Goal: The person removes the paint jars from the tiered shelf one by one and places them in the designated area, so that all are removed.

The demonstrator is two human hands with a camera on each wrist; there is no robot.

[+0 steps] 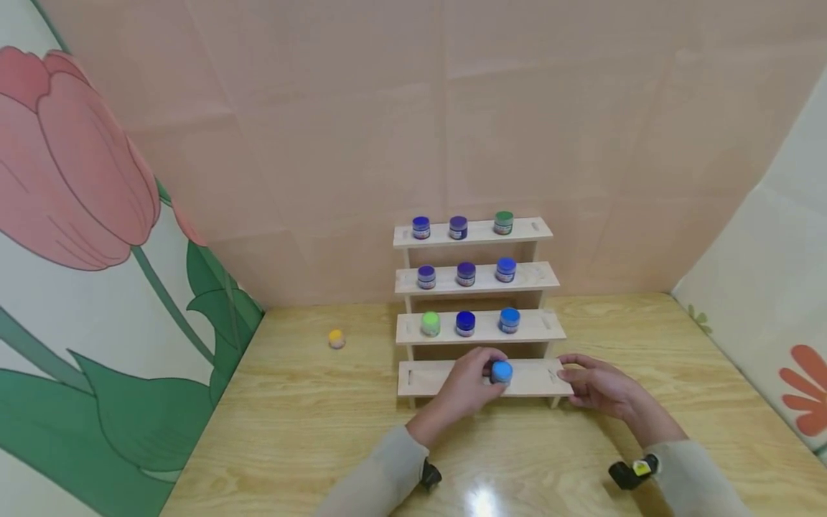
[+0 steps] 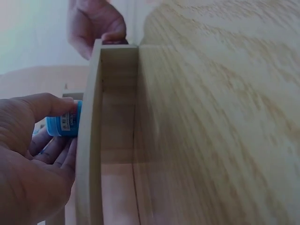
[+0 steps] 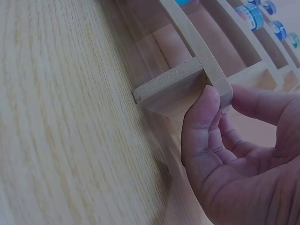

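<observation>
My left hand [image 1: 470, 380] holds a small light blue paint jar [image 1: 501, 372] on the lowest tier of a stepped wooden rack [image 1: 426, 380]. In the left wrist view, the thumb and fingers lie around the jar [image 2: 64, 119], its base right at the board. My right hand [image 1: 601, 388] pinches the right end of that same tier. The right wrist view shows thumb and fingers on either side of the board's end [image 3: 226, 96], beside its short leg [image 3: 171, 82].
Higher tiers carry three jars each, among them a light green jar [image 1: 430, 324], a dark green jar [image 1: 503, 222] and a purple jar [image 1: 466, 273]. A small yellow-topped jar [image 1: 337, 339] stands on the table [image 1: 291, 416] left of the rack. A beige sheet [image 1: 323, 143] hangs behind.
</observation>
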